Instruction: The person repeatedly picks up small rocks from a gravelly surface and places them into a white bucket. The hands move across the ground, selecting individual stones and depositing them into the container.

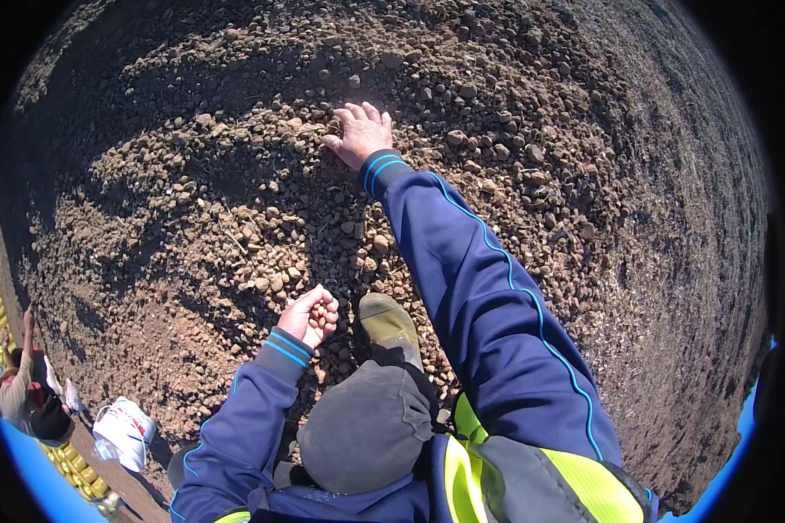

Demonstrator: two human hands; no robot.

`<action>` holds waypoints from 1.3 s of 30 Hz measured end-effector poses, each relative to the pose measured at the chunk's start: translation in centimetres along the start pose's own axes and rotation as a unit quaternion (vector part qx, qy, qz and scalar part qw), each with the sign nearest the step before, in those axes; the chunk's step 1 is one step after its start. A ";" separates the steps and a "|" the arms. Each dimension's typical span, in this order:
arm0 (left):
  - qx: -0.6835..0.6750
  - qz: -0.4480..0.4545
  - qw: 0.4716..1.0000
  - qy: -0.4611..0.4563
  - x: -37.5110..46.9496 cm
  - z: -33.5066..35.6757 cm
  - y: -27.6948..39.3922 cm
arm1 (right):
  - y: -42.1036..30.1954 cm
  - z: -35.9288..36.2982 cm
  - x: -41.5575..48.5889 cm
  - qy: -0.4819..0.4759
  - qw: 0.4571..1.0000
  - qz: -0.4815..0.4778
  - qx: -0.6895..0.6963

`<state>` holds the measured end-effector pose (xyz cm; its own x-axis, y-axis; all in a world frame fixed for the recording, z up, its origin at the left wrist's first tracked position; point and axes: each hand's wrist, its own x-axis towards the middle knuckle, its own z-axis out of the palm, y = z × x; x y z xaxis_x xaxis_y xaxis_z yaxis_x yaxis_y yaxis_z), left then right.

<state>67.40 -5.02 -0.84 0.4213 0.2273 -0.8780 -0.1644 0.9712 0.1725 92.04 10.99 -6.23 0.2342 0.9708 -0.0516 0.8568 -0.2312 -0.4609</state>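
My right hand point(361, 135) reaches far forward, low over the cloddy brown soil point(261, 242). Its fingers are apart, palm down, and nothing shows in its grip; contact with the ground cannot be made out. Close in front of my body, my left hand point(313, 316) is curled into a loose fist above the clods. The inside of that fist is mostly hidden, and I see nothing clearly held there. Between my arms, a dusty olive boot point(386, 319) stands on the soil below my bent, dark-trousered knee point(366, 425).
A white bucket point(125, 431) bearing writing stands at the lower left, with a clear plastic bottle point(106, 450) beside it. Another person point(33, 399) is at the far left edge. Yellow filled sacks point(78, 467) line the ground behind. Ridges and shadowed hollows cross the soil.
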 end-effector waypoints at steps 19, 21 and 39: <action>0.043 -0.019 0.999 0.029 -0.8 -1.6 -2.4 | 12.4 -3.4 -10.7 0.068 0.988 0.022 -0.134; 0.029 -0.026 0.999 0.022 -0.4 -0.9 -2.1 | 7.1 -0.2 -9.4 0.109 0.991 -0.070 -0.034; 0.028 -0.015 0.999 0.010 0.1 -1.1 -2.6 | 5.8 1.0 -15.9 0.069 0.993 0.089 -0.027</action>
<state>66.89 -7.60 -1.85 0.4070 0.1969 -0.8920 -0.1015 0.9802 0.1701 92.80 -5.75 -8.95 0.4427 0.8967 -0.0043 0.8180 -0.4058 -0.4076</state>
